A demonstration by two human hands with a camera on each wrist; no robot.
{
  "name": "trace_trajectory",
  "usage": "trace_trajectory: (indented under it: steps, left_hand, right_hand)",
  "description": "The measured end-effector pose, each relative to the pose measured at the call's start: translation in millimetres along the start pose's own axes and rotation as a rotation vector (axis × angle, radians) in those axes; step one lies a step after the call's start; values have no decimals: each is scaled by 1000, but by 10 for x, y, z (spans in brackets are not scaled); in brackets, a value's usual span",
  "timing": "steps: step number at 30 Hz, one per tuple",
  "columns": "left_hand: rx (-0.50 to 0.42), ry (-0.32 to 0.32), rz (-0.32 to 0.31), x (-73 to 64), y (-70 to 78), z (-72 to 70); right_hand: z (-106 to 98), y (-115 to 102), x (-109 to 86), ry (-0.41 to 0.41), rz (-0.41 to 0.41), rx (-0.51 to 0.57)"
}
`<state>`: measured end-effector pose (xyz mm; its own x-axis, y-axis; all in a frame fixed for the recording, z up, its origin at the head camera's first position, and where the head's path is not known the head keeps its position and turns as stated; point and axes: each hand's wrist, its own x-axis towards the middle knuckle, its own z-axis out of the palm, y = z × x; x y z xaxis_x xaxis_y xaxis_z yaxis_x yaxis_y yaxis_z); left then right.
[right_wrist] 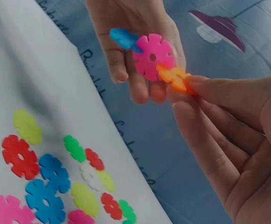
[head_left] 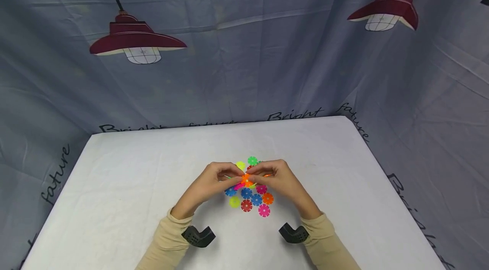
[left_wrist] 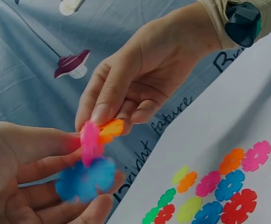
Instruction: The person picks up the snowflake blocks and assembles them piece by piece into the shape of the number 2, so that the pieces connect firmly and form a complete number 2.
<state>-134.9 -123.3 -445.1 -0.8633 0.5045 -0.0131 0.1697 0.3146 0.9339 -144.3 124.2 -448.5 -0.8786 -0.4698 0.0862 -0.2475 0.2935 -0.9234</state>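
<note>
My left hand (head_left: 214,181) pinches a pink slotted plastic disc (right_wrist: 150,55), a flower-shaped building piece, at its edge. A blue slotted disc (right_wrist: 122,37) is joined to that pink one and sits in front of the left fingers, blurred in the left wrist view. Between thumb and forefinger my right hand (head_left: 281,178) grips an orange slotted disc (right_wrist: 175,79). The orange disc stands at an angle against the pink disc's rim; whether their slots are fully engaged I cannot tell. Both hands are held close together above the table, fingertips nearly meeting.
Several loose discs lie on the white table (head_left: 126,202) beneath and in front of the hands, among them a red disc (head_left: 246,205), a yellow disc (head_left: 234,201) and a green disc (head_left: 252,160). A grey-blue printed curtain (head_left: 237,70) hangs behind the table.
</note>
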Motion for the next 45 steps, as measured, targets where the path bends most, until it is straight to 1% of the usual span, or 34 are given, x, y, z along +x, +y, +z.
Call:
trace_trajectory:
  steps: [2, 4, 7, 9, 11, 13, 15, 18, 21, 26, 28, 30, 32, 36, 38, 39, 41, 45]
  left_hand:
    - [-5, -19, -4, 9, -7, 14]
    - [-10, -22, -14, 15, -8, 17]
    - [-9, 12, -42, 9, -11, -1]
    - [-21, 42, -69, 0, -17, -19]
    - [-46, 70, -98, -8, -23, -34]
    - [-77, 84, -119, -14, -27, -44]
    - [-102, 87, -130, -16, -24, -46]
    - [-116, 90, -132, -14, -16, -44]
    - [-114, 94, -138, -8, 2, -41]
    - [-103, 107, -152, -4, 10, -37]
    - [-106, 106, -151, -7, 8, -39]
    - [-116, 99, -153, -11, 9, -42]
    - [-127, 92, -155, -14, 13, -42]
    - [-146, 73, -153, -16, 17, -46]
    - [-151, 62, -152, -14, 15, -48]
    - [-151, 55, -149, -13, 12, -48]
    - [-149, 43, -144, -10, 7, -46]
    - [-153, 25, -134, -11, 3, -37]
  right_hand:
    - [26, 3, 5, -8, -12, 5]
    - [40, 6, 6, -2, -16, 10]
    - [29, 21, 2, 23, 7, -3]
    - [7, 48, 6, 45, 37, -56]
    - [-17, 109, 16, 52, 90, -140]
    - [-28, 197, 34, 29, 162, -241]
    - [-22, 289, 40, -22, 236, -333]
    - [12, 382, 36, -98, 312, -414]
    - [34, 401, 22, -126, 331, -441]
    - [26, 403, 17, -132, 339, -444]
    - [9, 406, 20, -131, 322, -436]
    - [-18, 402, 24, -126, 285, -391]
    - [-51, 387, 28, -109, 229, -293]
    - [-104, 302, 27, -50, 79, -55]
    - [-110, 237, 19, -20, 14, 20]
    - [-107, 203, 14, -6, -14, 40]
    - [-93, 148, 0, 22, -46, 58]
    - [-53, 85, -14, 69, -87, 33]
